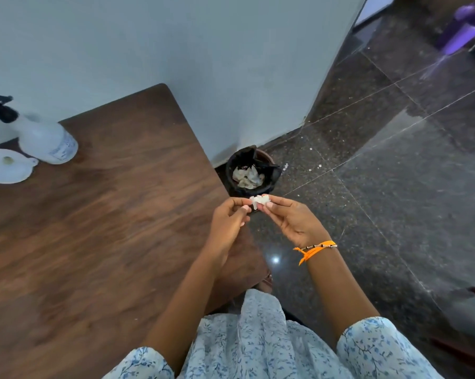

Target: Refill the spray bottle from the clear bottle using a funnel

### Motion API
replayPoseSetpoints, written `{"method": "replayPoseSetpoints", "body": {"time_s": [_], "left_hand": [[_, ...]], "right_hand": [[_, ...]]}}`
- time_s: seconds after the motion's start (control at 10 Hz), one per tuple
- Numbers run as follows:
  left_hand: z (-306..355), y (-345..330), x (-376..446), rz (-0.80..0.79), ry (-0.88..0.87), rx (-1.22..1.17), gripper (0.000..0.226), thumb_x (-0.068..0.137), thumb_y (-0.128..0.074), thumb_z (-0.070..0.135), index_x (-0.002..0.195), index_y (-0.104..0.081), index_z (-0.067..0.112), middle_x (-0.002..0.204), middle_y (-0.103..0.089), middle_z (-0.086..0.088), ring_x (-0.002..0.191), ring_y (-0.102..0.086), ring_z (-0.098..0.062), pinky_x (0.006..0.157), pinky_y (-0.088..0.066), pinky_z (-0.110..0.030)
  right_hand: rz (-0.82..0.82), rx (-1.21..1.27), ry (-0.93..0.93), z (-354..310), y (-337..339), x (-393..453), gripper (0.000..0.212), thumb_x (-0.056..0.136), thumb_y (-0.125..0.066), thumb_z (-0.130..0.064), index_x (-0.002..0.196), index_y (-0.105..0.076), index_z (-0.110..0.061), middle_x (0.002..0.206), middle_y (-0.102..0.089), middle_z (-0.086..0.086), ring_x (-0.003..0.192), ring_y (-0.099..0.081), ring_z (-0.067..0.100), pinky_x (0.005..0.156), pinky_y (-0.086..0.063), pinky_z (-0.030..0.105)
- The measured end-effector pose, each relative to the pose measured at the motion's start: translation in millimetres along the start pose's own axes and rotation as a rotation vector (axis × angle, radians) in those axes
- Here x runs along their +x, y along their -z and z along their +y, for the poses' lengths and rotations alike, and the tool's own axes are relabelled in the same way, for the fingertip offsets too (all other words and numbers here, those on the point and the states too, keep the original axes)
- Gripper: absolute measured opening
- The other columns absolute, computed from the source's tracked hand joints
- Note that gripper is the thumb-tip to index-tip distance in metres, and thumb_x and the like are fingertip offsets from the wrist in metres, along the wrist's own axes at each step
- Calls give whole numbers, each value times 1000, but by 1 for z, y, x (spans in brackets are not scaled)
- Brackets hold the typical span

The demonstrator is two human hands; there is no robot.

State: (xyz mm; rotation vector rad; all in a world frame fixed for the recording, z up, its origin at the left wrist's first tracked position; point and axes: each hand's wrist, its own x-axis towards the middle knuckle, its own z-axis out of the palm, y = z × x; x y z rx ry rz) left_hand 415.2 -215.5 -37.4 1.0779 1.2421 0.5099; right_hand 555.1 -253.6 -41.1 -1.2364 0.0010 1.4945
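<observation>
A white spray bottle with a black trigger head stands at the far left of the wooden table. Just in front of it lies a white funnel, mouth up. The clear bottle is out of view. My left hand and my right hand are raised past the table's right edge. Together they pinch a small crumpled white tissue between their fingertips, above a bin on the floor.
A small dark bin lined with a black bag holds crumpled tissues; it stands on the dark tiled floor by the wall corner. A purple object stands on the floor at the far right.
</observation>
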Motion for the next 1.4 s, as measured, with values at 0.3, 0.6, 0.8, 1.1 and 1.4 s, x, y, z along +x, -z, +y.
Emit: {"method": "replayPoseSetpoints", "body": {"time_s": [0.3, 0.6, 0.8, 1.1, 1.4], "left_hand": [[23, -20, 59, 5, 66, 19, 23, 95, -43, 5, 97, -64, 16, 87, -60, 3, 74, -56, -7, 74, -46, -19], [42, -35, 146, -57, 111, 138, 18, 95, -48, 13, 104, -63, 16, 94, -62, 4, 79, -59, -7, 74, -47, -18], [21, -60, 235, 90, 271, 102, 19, 96, -48, 15, 106, -64, 14, 94, -61, 4, 80, -58, -8, 72, -45, -17], [-58, -100, 357, 152, 606, -7, 12, 97, -48, 19, 100, -59, 20, 92, -57, 5, 74, -55, -6, 70, -44, -20], [-108, -95, 413, 258, 654, -66, 15, 97, -48, 18, 107, -59, 16, 102, -59, -1, 77, -56, -8, 81, -47, -27]], "right_hand": [[112, -236, 45, -40, 4, 53, 16, 90, -48, 10, 102, -57, 7, 89, -63, 13, 78, -64, 15, 63, -54, 13], [212, -252, 56, -66, 7, 141, 15, 92, -46, 6, 88, -52, -8, 87, -59, 12, 80, -61, 20, 75, -57, 32], [328, -307, -104, -68, 26, 257, 25, 86, -47, 16, 77, -55, -5, 78, -55, 11, 73, -57, 15, 84, -54, 32], [350, -658, -165, -45, 95, 407, 25, 79, -63, 7, 69, -60, -17, 76, -61, 8, 79, -57, 21, 72, -50, 31], [310, -481, -308, -19, 116, 477, 48, 88, -49, 11, 134, -43, -2, 112, -48, 11, 104, -53, 23, 90, -49, 30]]}}
